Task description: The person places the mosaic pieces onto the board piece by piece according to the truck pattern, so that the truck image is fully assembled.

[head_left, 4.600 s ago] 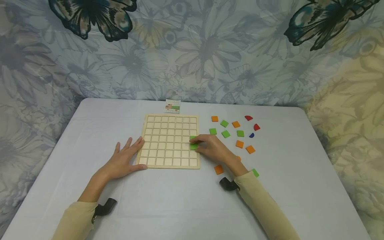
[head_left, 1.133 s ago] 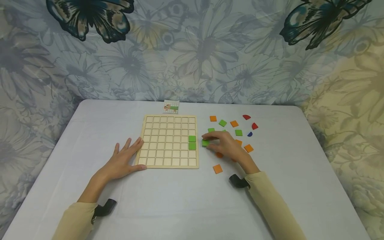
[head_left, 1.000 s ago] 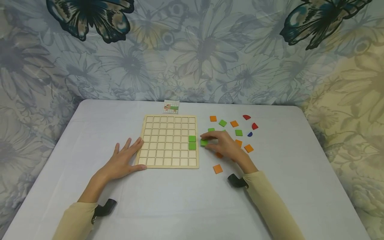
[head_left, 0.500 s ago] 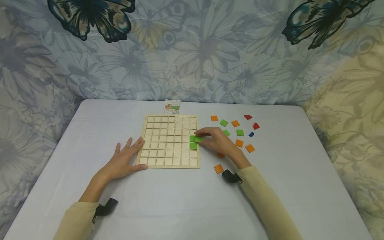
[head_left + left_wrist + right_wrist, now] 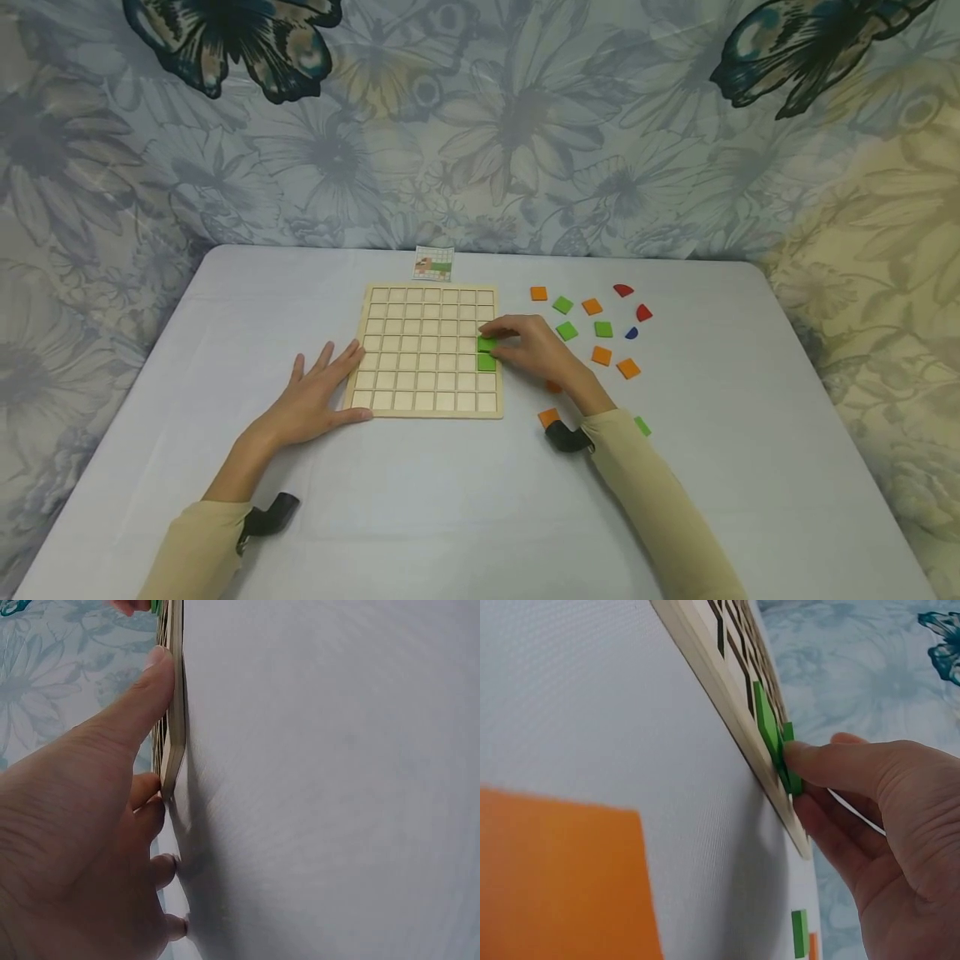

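Observation:
A pale wooden grid board (image 5: 420, 350) lies flat on the white table. Along its left edge rests my left hand (image 5: 303, 404), fingers spread, with the thumb on the near left corner. At the right edge, my right hand (image 5: 536, 350) pinches a green square tile (image 5: 791, 757) between thumb and fingers at the board's surface. Another green tile (image 5: 487, 362) sits in a cell of the right-hand column. My fingers partly cover the cells above it, so whether the pinched tile is fully seated cannot be told.
Right of the board lie several loose orange tiles (image 5: 602, 356) and green tiles (image 5: 567, 331). Farther right are two red wedge pieces (image 5: 643, 312) and a small blue rounded piece (image 5: 632, 332). A printed pattern card (image 5: 433, 263) lies behind the board.
After leaving the board, my right hand has brought another green tile leftward from the table to the right-hand column, just above the two tiles there. The left hand stays put.

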The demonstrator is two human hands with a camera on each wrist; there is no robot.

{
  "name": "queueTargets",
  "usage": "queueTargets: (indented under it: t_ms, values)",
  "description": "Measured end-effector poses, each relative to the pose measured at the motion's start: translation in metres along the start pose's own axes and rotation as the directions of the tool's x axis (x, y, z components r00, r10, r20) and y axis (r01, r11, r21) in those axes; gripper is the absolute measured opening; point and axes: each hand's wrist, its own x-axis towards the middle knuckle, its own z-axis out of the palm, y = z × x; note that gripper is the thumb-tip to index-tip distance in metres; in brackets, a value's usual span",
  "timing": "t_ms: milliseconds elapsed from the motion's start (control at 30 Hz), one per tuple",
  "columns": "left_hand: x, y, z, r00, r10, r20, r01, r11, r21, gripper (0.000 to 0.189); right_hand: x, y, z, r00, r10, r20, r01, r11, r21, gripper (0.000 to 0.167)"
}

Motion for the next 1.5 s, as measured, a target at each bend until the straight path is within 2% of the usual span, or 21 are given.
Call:
queueTargets:
  t_ms: [333,567,1267,1500]
  values:
    - [-0.002,0.0,-0.002,1.0,0.004,-0.008,-0.004,1.0,-0.006,0.103,0.012,-0.008,0.01,0.999,-0.04,0.03,0.04,0.999,-0.003,0.033]
    - [-0.001,0.002,-0.002,1.0,0.015,-0.004,-0.015,1.0,-0.014,0.102,0.018,-0.011,0.015,0.997,-0.073,0.03,0.074,0.996,-0.051,0.034]
    - [-0.001,-0.001,0.001,1.0,0.012,-0.017,-0.012,1.0,-0.011,0.104,0.024,-0.014,0.019,0.996,-0.056,0.073,0.063,0.994,-0.094,0.034]
    - [0.0,-0.003,0.002,1.0,0.013,-0.022,-0.013,1.0,-0.01,0.104,0.024,-0.014,0.019,0.996,-0.056,0.066,0.062,0.994,-0.092,0.034]
